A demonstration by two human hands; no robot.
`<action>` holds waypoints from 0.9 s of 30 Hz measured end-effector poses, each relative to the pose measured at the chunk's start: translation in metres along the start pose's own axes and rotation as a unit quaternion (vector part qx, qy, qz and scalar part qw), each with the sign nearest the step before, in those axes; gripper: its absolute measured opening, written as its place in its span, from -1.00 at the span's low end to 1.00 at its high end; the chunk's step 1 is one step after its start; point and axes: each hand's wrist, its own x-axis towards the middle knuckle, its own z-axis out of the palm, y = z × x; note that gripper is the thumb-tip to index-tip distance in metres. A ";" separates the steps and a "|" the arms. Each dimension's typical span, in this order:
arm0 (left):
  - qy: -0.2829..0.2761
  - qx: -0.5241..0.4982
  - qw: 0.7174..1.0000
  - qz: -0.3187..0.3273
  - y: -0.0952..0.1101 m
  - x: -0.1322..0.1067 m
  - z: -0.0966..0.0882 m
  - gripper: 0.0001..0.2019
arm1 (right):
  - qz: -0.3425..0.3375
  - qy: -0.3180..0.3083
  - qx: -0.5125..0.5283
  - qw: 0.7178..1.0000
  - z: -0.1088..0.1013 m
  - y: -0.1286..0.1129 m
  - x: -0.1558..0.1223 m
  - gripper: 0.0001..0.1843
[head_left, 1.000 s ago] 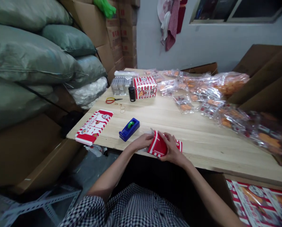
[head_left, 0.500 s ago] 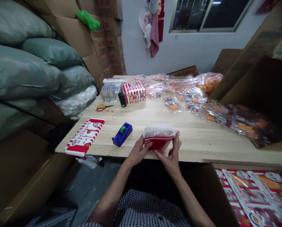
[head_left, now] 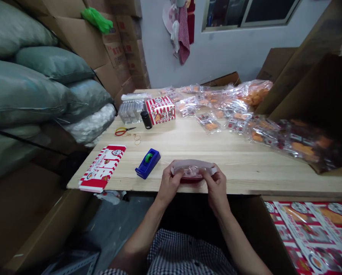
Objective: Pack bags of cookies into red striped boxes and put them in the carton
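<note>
At the table's near edge, a small red-and-white carton [head_left: 191, 180] has its pale top opening spread wide. Clear crinkled plastic [head_left: 192, 171] shows inside it; what the plastic wraps cannot be made out. My left hand [head_left: 170, 182] grips the carton's left end, thumb over the rim. On the right end, my right hand [head_left: 216, 185] is closed in the same way, its thumb at the plastic. Left of my hands stands a blue tape dispenser [head_left: 148, 164] with a green core. Flat red-and-white printed cartons [head_left: 104, 168] lie farther left.
Scissors [head_left: 123, 131], a black bottle [head_left: 146, 120], a finished-looking printed box [head_left: 160, 110] and a clear plastic pack [head_left: 131, 110] stand at back left. Plastic packets with orange contents [head_left: 208, 122] cover the back and right. An open box of printed cartons [head_left: 308, 229] sits below right.
The carton has tipped so its opening faces up towards me, and its mouth has widened. My right hand has moved from beneath the carton to grip its right end.
</note>
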 end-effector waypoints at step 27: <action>-0.033 -0.110 0.993 -0.034 -0.017 0.021 -0.012 -0.74 | 0.098 -0.138 0.104 0.980 -0.018 -0.009 0.009 -0.58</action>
